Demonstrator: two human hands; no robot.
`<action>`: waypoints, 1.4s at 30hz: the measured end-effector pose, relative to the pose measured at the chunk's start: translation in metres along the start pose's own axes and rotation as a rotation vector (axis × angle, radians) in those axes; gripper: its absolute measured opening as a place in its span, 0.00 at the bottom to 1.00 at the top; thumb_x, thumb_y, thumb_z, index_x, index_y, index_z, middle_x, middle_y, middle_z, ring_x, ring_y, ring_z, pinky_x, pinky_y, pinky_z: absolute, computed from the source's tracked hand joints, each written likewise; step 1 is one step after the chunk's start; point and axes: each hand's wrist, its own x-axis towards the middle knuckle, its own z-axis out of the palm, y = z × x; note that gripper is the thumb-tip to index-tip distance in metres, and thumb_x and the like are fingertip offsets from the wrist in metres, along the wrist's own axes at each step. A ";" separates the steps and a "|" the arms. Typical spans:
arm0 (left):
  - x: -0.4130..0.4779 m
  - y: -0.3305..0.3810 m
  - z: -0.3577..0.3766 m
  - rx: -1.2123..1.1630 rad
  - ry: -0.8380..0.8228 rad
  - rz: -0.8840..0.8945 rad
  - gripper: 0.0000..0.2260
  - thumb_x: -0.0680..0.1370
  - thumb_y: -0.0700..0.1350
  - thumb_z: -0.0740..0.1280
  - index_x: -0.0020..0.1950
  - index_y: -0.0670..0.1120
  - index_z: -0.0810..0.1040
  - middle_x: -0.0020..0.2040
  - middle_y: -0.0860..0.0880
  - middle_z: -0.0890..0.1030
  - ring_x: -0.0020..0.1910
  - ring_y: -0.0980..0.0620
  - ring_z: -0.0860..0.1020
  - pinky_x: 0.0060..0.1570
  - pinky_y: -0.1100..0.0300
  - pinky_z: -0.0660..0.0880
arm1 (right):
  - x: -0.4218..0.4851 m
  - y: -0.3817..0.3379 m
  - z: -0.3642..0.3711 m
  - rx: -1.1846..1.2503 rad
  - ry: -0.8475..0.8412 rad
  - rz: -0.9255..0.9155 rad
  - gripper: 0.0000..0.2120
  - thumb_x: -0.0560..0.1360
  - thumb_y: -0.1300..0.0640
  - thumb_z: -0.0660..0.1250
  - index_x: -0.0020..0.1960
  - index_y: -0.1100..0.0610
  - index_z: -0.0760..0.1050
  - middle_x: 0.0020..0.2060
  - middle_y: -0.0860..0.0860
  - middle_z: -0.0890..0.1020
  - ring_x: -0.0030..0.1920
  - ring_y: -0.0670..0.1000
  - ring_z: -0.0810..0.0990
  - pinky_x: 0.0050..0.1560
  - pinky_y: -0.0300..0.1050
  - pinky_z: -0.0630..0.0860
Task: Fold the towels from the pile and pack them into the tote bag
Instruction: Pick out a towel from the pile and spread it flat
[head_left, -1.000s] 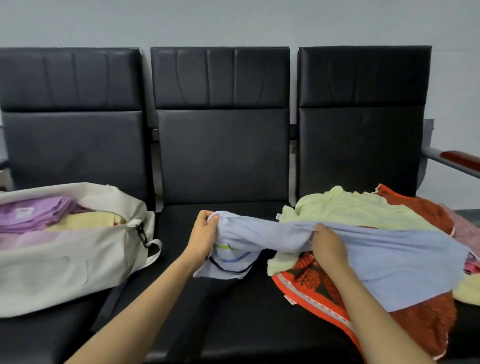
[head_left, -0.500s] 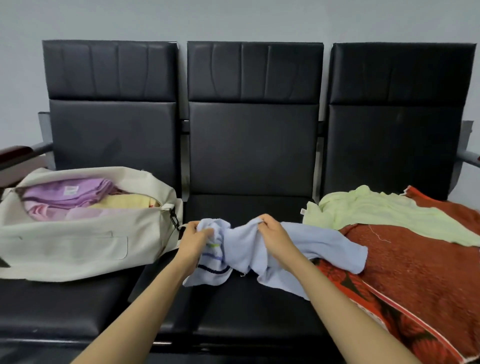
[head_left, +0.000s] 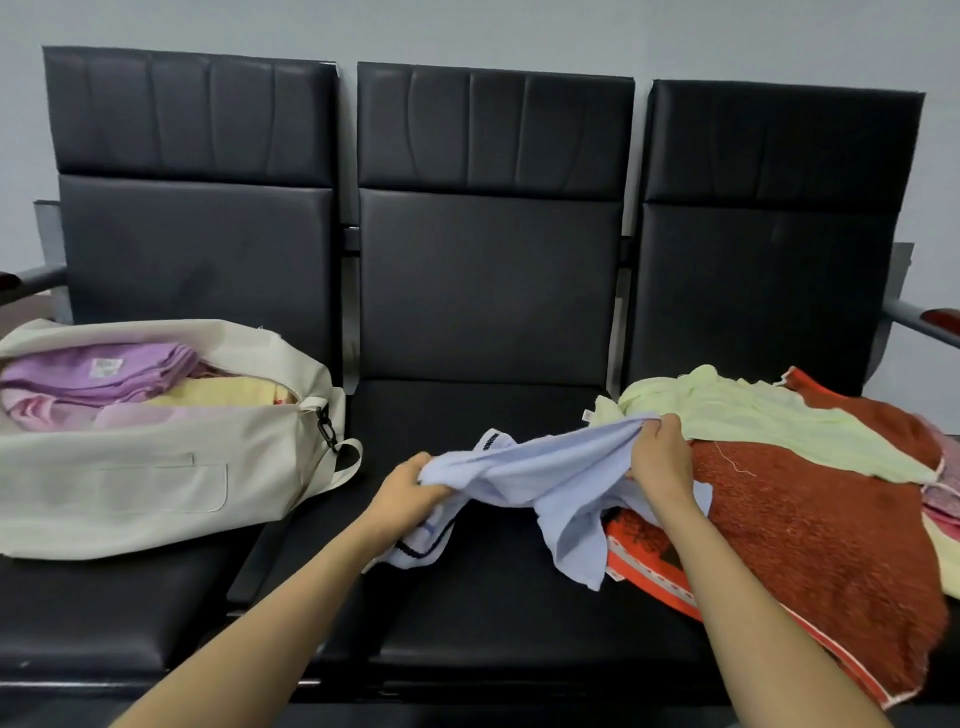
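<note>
Vs 0.5 s ago: right hand (head_left: 657, 457) has gone up & rightwd, now pinching the light-blue striped towel (head_left: 535, 478) at its top edge, next to the pale-green crumpled towel (head_left: 753, 415). Gap to left hand (head_left: 410, 486) is wider. Towel is now stretched betw them, no longer bunched.

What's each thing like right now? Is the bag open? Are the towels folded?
Tote bag: open, partly filled.
Purple towel: folded, in the bag.
Yellow towel: packed in the bag.
Light blue towel: unfolded, bunched, held between both hands.
Left hand: gripping one end of it.
Right hand: gripping the other end.
Light green towel: unfolded, atop the pile.
Red towel: unfolded, spread underneath.
</note>
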 end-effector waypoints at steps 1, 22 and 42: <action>-0.001 0.005 0.001 -0.129 0.004 0.019 0.13 0.70 0.53 0.67 0.49 0.47 0.77 0.42 0.51 0.80 0.42 0.55 0.78 0.40 0.63 0.72 | 0.000 0.003 -0.002 -0.003 -0.085 0.018 0.16 0.83 0.51 0.49 0.63 0.61 0.64 0.49 0.59 0.76 0.44 0.57 0.76 0.40 0.48 0.72; -0.021 -0.019 -0.024 0.628 -0.148 0.002 0.15 0.64 0.54 0.76 0.41 0.46 0.77 0.50 0.51 0.73 0.42 0.55 0.75 0.39 0.64 0.72 | -0.042 -0.026 -0.031 0.334 -0.516 -0.133 0.10 0.80 0.60 0.61 0.59 0.57 0.76 0.52 0.52 0.80 0.53 0.52 0.79 0.47 0.42 0.76; -0.022 0.011 -0.023 0.481 -0.267 0.218 0.37 0.64 0.65 0.74 0.68 0.53 0.69 0.63 0.56 0.69 0.66 0.54 0.68 0.62 0.64 0.65 | -0.008 -0.046 0.041 -0.233 -0.454 -0.296 0.32 0.77 0.69 0.54 0.79 0.54 0.51 0.78 0.54 0.52 0.75 0.56 0.59 0.67 0.44 0.63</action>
